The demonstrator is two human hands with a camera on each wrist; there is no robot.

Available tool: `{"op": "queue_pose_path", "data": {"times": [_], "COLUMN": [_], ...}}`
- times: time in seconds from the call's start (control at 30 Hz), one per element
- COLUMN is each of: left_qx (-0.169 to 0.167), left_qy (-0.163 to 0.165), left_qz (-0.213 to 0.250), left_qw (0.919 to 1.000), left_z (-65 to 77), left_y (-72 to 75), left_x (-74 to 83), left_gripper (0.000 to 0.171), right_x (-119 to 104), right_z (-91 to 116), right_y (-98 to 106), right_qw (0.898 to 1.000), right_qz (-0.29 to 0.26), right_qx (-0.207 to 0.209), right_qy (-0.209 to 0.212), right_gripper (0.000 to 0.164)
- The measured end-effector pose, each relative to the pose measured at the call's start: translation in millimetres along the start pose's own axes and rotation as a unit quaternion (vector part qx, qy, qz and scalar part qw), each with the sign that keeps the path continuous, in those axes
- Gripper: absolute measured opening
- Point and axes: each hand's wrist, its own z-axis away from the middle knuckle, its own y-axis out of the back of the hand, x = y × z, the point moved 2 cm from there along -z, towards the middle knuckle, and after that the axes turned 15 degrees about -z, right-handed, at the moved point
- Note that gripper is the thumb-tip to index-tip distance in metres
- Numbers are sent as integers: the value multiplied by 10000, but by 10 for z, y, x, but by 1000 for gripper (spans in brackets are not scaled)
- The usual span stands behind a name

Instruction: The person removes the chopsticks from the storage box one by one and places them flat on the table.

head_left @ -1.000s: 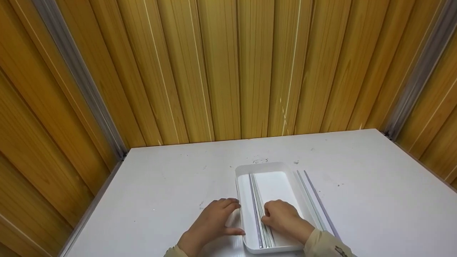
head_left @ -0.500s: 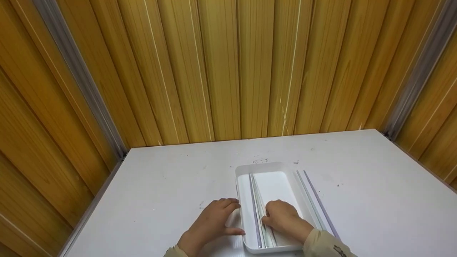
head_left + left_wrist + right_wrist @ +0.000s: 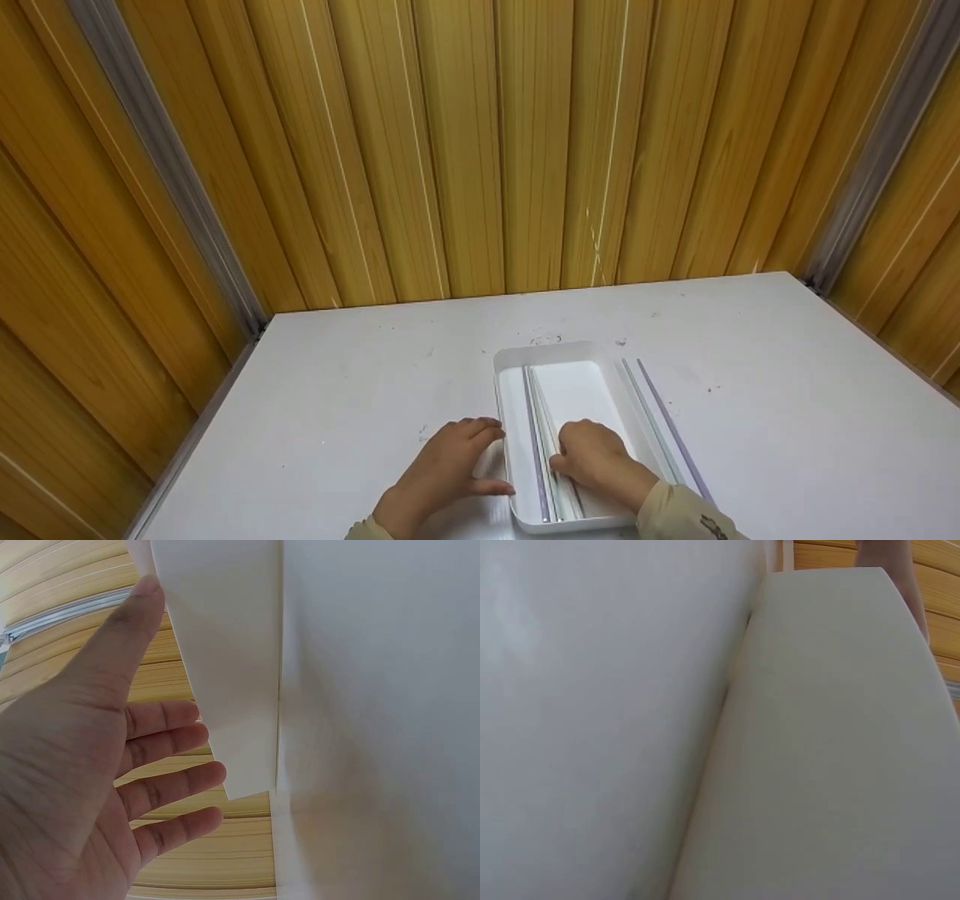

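Note:
A white rectangular tray point(image 3: 611, 390) lies on the table with several thin chopsticks in its left half, a purple one point(image 3: 535, 450) leftmost and pale green ones point(image 3: 545, 435) beside it. My right hand point(image 3: 596, 459) reaches into the tray, fingers curled, pinching a pale chopstick point(image 3: 576, 495) that slants away from the others. My left hand point(image 3: 454, 461) is at the tray's left side, thumb and fingers spread. In the left wrist view this hand point(image 3: 90, 742) has its fingertips right at the tray wall point(image 3: 225, 675). The right hand's fingers are out of sight in the right wrist view.
Right of the tray, a green chopstick point(image 3: 651, 416) and a purple chopstick point(image 3: 679, 431) lie on the white table point(image 3: 360, 375). Wood-patterned panels point(image 3: 465, 150) with grey metal corner posts stand behind and on both sides. The tray's outer wall point(image 3: 817, 727) fills much of the right wrist view.
The near end of the pale chopstick under my right hand has swung slightly right, widening its gap from the other chopsticks. My left hand and the tray have stayed in place.

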Motion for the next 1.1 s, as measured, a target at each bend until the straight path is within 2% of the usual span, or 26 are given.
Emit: {"op": "queue_pose_path", "data": {"times": [0.27,0.67,1.1], "left_qx": [103,-31,132], "left_qy": [-12,3,-75], "left_qz": [-155,-113,-102], "left_qw": [9998,9999,9998], "left_z": [12,2,14], "left_y": [5,7,20], "left_x": [12,11,1], "left_gripper": [66,67,66], "right_x": [9,18,30], "right_z": [2,-5,11], "right_y": [10,34,106], "right_qw": [10000,10000,9994], "right_qz": [25,-11,-122], "right_qx": [55,60,249], "right_qy": [60,59,199], "right_gripper": [17,20,17]}}
